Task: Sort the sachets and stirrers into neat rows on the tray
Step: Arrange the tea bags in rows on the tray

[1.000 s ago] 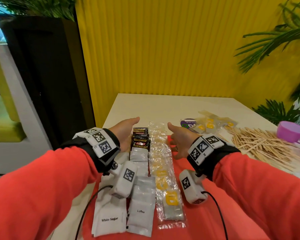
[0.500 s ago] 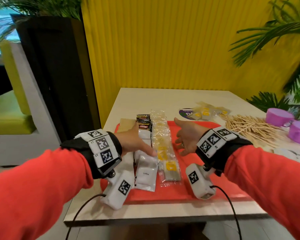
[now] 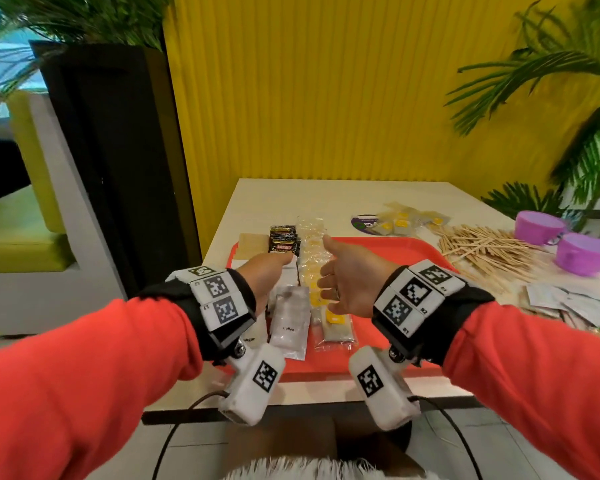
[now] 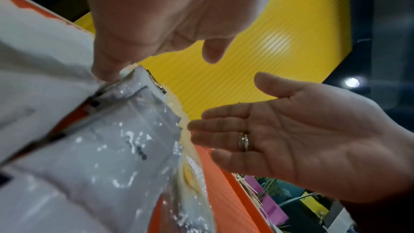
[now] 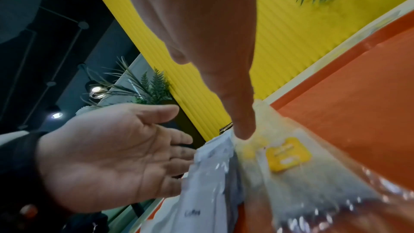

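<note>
On the red tray lie rows of sachets: white coffee sachets, black sachets and clear tea bag packets with yellow tags. My left hand stands on edge left of the coffee row, open, with its fingertips touching the white sachets. Right of the tea bag row my right hand is open with its palm facing left, and its little finger touches a packet. Neither hand holds anything. The sugar sachets are mostly hidden under my left wrist.
A loose pile of wooden stirrers lies on the table right of the tray. Behind it are loose tea bags, and two purple cups stand at the far right. More white sachets are scattered near the right edge. Brown sachets lie at the tray's far left corner.
My left hand has risen from lying across the white sachets and now stands on edge. The right hand has closed in on the tea bag row. The head view has pulled back.
</note>
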`<act>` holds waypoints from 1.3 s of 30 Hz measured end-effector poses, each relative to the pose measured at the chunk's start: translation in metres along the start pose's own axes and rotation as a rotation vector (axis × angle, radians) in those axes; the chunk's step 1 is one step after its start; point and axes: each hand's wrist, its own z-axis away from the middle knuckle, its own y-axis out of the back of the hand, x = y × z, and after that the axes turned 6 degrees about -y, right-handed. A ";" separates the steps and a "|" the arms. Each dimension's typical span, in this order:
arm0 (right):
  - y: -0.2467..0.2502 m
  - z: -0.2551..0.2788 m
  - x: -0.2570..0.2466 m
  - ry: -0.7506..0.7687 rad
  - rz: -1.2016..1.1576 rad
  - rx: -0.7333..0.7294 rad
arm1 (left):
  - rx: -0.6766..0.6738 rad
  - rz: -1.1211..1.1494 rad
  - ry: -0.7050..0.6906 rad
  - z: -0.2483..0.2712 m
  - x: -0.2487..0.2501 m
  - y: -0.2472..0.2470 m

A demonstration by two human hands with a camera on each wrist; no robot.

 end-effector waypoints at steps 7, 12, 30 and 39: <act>-0.025 0.012 0.005 -0.040 0.001 -0.048 | -0.014 0.170 0.043 -0.044 -0.033 0.005; -0.029 0.017 0.002 -0.018 0.009 0.007 | 0.007 0.170 0.006 -0.053 -0.038 0.006; -0.032 0.000 0.002 0.000 0.001 -0.024 | -0.003 0.192 -0.019 0.003 -0.004 0.002; -0.027 -0.014 -0.010 0.090 -0.027 0.095 | 0.037 0.136 -0.009 -0.001 0.007 0.004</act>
